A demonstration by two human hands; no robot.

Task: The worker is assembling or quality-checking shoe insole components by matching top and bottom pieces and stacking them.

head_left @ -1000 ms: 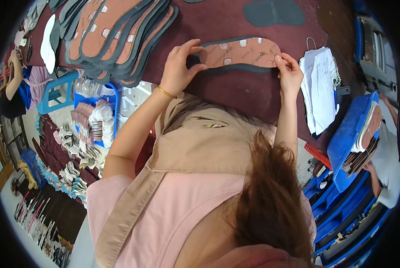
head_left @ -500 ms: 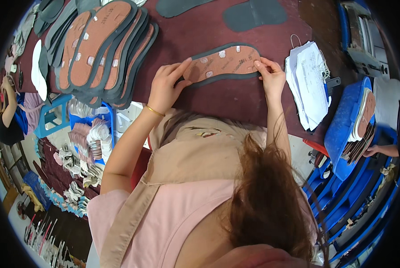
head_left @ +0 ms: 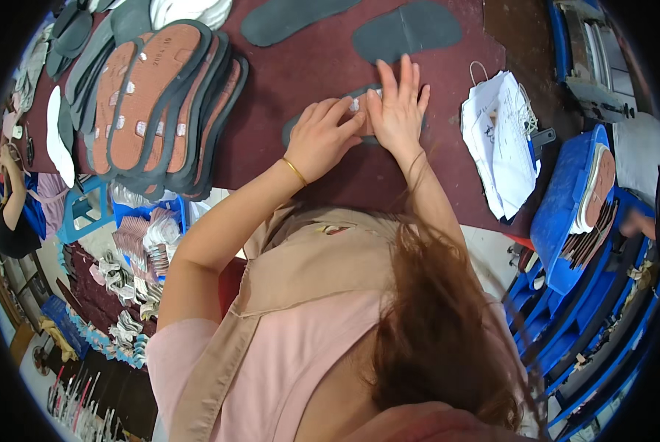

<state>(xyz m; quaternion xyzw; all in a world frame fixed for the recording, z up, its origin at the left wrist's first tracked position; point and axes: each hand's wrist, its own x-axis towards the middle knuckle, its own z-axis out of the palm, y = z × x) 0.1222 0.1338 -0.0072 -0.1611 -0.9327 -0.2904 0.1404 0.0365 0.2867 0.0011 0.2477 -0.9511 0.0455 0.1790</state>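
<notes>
On dark red worktable (head_left: 330, 66), centre: both hands pressing one insole.
Left hand (head_left: 322, 140) w/ fingers curled & right hand (head_left: 397, 110) w/ fingers spread flat, both on grey-edged brown shoe insole (head_left: 359, 110), mostly covered. Stack of brown-and-grey insoles (head_left: 160, 103) far left; 2 loose dark grey soles (head_left: 407, 29) beyond hands; white paper pile (head_left: 503, 140) right.
</notes>
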